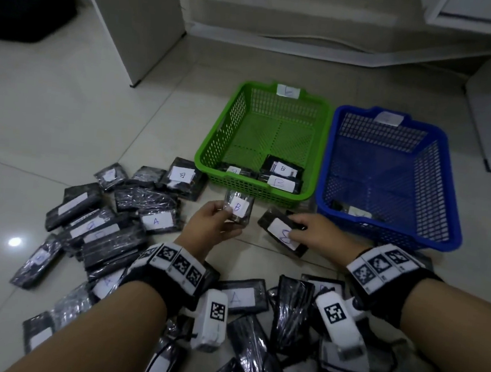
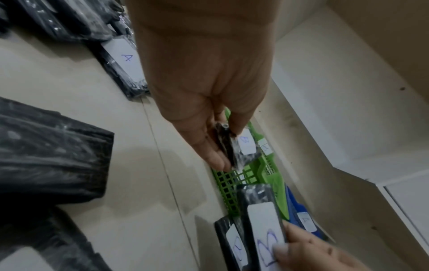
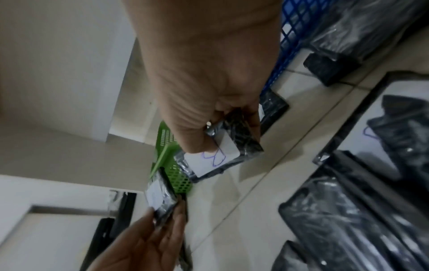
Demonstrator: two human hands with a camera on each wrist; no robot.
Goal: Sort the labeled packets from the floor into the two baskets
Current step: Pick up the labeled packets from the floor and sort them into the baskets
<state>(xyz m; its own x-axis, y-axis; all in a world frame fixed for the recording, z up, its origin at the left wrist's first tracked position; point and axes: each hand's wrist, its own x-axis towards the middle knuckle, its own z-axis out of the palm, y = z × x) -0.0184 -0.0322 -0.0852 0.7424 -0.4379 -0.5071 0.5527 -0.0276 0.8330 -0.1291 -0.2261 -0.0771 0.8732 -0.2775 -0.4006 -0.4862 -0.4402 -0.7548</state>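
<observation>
Pinching a B packet (image 1: 237, 209) in our left hand (image 1: 210, 227) and another (image 1: 283, 231) in our right hand (image 1: 320, 235), we judge these light, slippery wraps best held by their edges, green basket (image 1: 319, 151) at twelve o'clock.

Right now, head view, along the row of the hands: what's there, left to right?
Floor packet labelled A → left hand → B packet it holds → B packet in the right hand → right hand → blue basket.

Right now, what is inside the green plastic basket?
In the green plastic basket, black wrapped packets lie at its near end; two white labels read B. A third packet sits at the near left, its label half hidden by the rim.
</observation>
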